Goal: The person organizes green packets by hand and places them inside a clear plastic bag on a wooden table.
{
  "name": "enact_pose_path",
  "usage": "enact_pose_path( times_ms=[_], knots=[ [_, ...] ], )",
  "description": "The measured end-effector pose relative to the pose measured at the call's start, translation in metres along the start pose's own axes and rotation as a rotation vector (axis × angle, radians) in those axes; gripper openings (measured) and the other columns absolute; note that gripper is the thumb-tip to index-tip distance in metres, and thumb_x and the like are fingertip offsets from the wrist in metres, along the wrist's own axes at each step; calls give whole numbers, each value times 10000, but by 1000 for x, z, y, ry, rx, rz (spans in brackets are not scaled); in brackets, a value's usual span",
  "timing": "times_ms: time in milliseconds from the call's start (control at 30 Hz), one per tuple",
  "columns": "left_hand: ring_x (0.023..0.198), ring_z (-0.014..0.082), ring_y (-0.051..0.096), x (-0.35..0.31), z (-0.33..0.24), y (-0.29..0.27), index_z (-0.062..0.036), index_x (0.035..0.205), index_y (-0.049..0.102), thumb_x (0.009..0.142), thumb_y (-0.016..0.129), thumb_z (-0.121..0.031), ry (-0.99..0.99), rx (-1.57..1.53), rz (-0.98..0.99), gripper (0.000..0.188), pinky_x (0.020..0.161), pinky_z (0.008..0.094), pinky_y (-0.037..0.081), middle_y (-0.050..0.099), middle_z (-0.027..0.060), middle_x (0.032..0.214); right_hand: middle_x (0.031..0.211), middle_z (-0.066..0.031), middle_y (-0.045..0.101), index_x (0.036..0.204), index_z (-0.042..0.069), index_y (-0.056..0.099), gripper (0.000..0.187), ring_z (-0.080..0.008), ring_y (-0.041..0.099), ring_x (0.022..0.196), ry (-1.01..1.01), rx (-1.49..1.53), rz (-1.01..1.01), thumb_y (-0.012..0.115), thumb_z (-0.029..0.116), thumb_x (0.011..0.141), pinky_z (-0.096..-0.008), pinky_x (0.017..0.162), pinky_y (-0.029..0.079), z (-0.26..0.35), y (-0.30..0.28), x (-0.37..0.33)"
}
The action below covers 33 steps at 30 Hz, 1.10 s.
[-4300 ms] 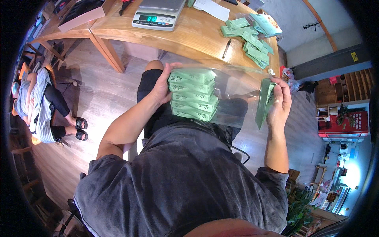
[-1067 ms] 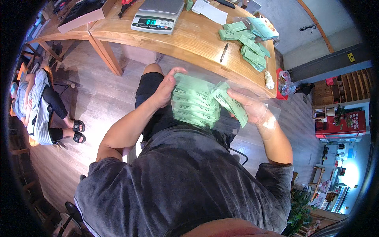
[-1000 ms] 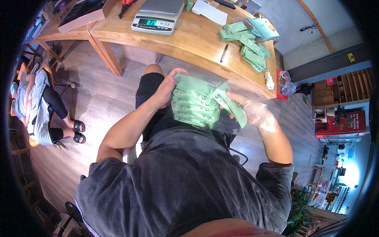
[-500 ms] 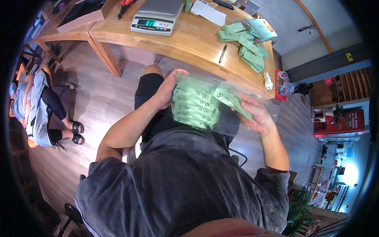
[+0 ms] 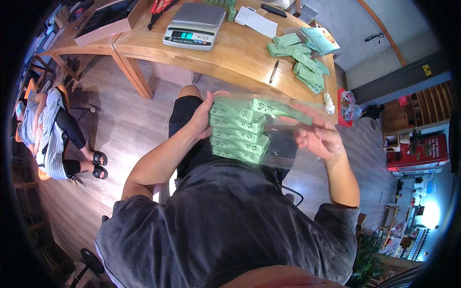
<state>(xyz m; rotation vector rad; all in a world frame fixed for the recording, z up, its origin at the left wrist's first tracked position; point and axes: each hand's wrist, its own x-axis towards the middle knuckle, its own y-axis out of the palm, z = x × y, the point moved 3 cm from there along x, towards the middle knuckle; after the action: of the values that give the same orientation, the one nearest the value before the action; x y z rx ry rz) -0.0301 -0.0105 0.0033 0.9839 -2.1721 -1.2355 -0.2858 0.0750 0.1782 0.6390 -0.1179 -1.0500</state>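
Observation:
A clear plastic bag is stretched between my hands above my lap. My left hand is closed on the bag's left side, against a stack of flat green packets with dark writing. Part of that hand is behind the bag. My right hand reaches into the bag's right side and pinches the end of another green packet. This one lies almost level, its left end over the top of the stack.
On the wooden table are a digital scale, a pen, white paper, loose green packets and crumpled tissue. A red container stands beside it. Someone sits on a chair at the left.
The packet in my right hand has turned from a steep slant to nearly level and moved up-left over the stack. The view has shifted slightly.

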Motion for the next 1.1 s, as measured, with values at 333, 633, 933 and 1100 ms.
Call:
enact_pose_path(
  times_ms=[333,633,933,1100],
  knots=[
    [1195,223,562,0,0,-3,-108,1322,472,929,390,-721,79,120,-11,733,1011,402,479,579,86,1258,1426,-299,450,1512,4,245,649,-342,596,1186,-26,-40,-100,516,336,1025,-474,934,546,-3,7,9],
    [1197,228,557,-2,-5,4,-83,1344,440,906,320,-769,118,225,-11,823,1017,404,473,567,107,1274,1443,-314,426,1467,82,337,509,-365,550,1260,87,-108,12,431,367,1055,-472,981,510,-6,2,22],
    [1186,226,565,-2,-4,3,-92,1353,446,933,339,-733,100,192,15,773,1015,400,474,571,105,1265,1379,-317,494,1419,17,400,458,-384,542,1276,104,106,-2,472,273,1047,-467,1019,494,-5,1,22],
    [1203,255,576,2,-1,-5,-103,1365,443,914,389,-747,87,225,-17,788,1009,425,492,573,120,1294,1265,-274,601,1293,-29,535,359,-390,615,1181,68,-125,-198,538,202,1017,-478,986,526,-9,-16,18]
  ],
)
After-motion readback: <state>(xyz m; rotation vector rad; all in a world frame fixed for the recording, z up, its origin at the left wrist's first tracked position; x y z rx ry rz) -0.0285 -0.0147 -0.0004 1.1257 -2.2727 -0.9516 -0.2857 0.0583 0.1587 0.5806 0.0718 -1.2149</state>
